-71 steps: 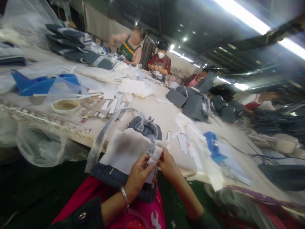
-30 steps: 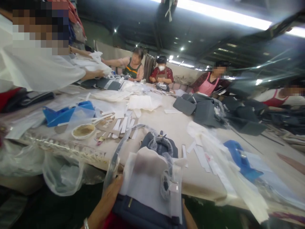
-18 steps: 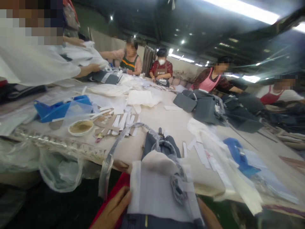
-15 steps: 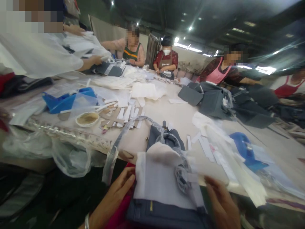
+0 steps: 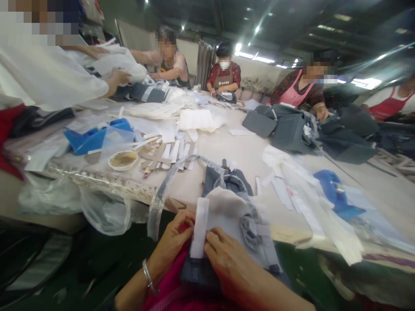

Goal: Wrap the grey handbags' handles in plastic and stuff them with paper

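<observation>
A dark blue handbag (image 5: 201, 274) rests on my lap against the table edge, with a white sheet (image 5: 223, 211) laid over its front. Along the left side of the sheet stands a bright white folded strip (image 5: 200, 226). My left hand (image 5: 177, 237) is closed, thumb and fingers pinched at the strip's outer edge. On the strip's inner edge, the curled fingers of my right hand (image 5: 223, 250) press together. A clear-wrapped strap (image 5: 162, 198) loops from the bag to the left. Plastic-wrapped metal or strap parts (image 5: 249, 229) lie on the sheet's right side.
Blue tape dispensers (image 5: 97, 136) (image 5: 335, 194) stand left and right on the table (image 5: 223, 147). A round tub (image 5: 123, 160), paper strips (image 5: 175, 151) and white sheets (image 5: 292, 181) lie around. Dark bags (image 5: 288, 129) are piled at right. Several co-workers handle materials across the table.
My right hand has moved left from beside the bag onto the white strip. My left hand has shifted slightly right and closed at the sheet's edge, which is now folded in.
</observation>
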Available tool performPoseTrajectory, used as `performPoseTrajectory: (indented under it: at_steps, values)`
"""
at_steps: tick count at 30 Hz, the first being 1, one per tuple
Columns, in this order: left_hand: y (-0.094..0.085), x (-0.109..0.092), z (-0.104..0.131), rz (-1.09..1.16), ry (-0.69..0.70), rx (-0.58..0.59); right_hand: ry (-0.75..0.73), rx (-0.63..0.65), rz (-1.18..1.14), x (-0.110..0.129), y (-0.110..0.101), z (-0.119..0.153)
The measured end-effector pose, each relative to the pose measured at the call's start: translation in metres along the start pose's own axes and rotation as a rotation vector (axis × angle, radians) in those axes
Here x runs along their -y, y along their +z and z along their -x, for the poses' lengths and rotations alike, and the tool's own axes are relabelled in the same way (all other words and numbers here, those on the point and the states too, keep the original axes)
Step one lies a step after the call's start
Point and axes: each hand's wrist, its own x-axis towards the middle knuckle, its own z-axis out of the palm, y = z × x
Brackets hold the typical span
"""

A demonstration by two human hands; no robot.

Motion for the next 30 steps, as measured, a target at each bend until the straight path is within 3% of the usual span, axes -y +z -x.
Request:
performPoseTrajectory:
  at_steps: [6, 10, 16, 19, 21, 25, 30]
  values:
    - [0.007, 0.011, -0.014, 0.076, 0.0, -0.059, -0.052, -0.003, 0.052, -0.009, 0.003, -0.01]
    - [0.013, 0.013, -0.025, 0.051, -0.038, -0.146, -0.024, -0.085, -0.135, -0.017, 0.001, -0.013]
    - [0.017, 0.01, -0.031, -0.158, 0.071, -0.167, -0.037, -0.126, -0.45, -0.027, -0.005, -0.01]
    - [0.016, 0.009, -0.031, -0.17, 0.053, -0.155, -0.089, -0.087, -0.553, -0.032, -0.009, -0.012]
    - [0.015, 0.009, -0.032, -0.184, 0.036, -0.129, -0.121, -0.127, -0.579, -0.036, -0.015, -0.016]
    - [0.017, 0.007, -0.039, -0.266, 0.035, -0.107, 0.072, -0.369, -0.476, -0.053, -0.026, -0.033]
    - [0.018, -0.006, -0.03, -0.389, 0.071, -0.077, 0.174, -0.195, -0.313, -0.07, -0.024, -0.054]
